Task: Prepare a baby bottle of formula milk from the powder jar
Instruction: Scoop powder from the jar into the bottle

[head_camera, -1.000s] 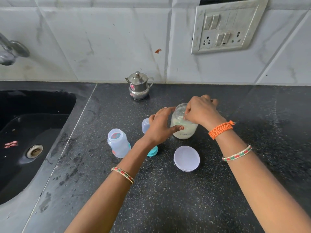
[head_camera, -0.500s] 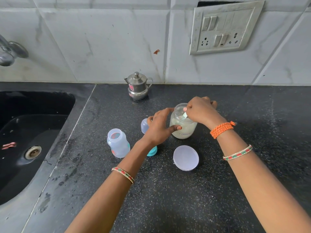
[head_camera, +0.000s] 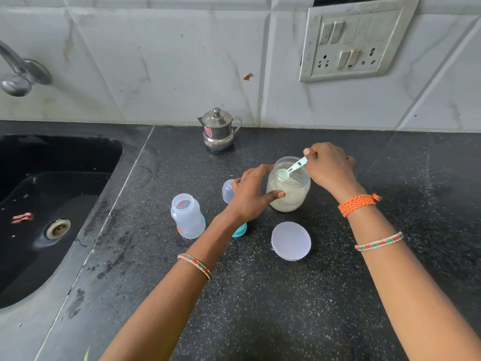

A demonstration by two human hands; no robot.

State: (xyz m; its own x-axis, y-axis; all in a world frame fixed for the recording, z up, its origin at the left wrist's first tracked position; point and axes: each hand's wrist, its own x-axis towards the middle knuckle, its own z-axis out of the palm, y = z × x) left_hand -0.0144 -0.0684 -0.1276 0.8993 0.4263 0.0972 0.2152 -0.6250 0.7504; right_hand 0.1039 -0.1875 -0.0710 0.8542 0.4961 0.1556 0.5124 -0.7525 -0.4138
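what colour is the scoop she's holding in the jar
Pale mint green scoop, clearest in the head view.

At centre frame the left hand (head_camera: 256, 195) steadies the open powder jar (head_camera: 288, 188) on the black worktop (head_camera: 260, 295). The right hand (head_camera: 330, 168) pinches a pale green scoop (head_camera: 291, 170) at the jar's mouth. The open baby bottle (head_camera: 187, 220) stands left; the jar's lid (head_camera: 291, 241) lies below.

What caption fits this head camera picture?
Left hand steadies the powder jar while right hand lifts a scoop beside the open bottle.
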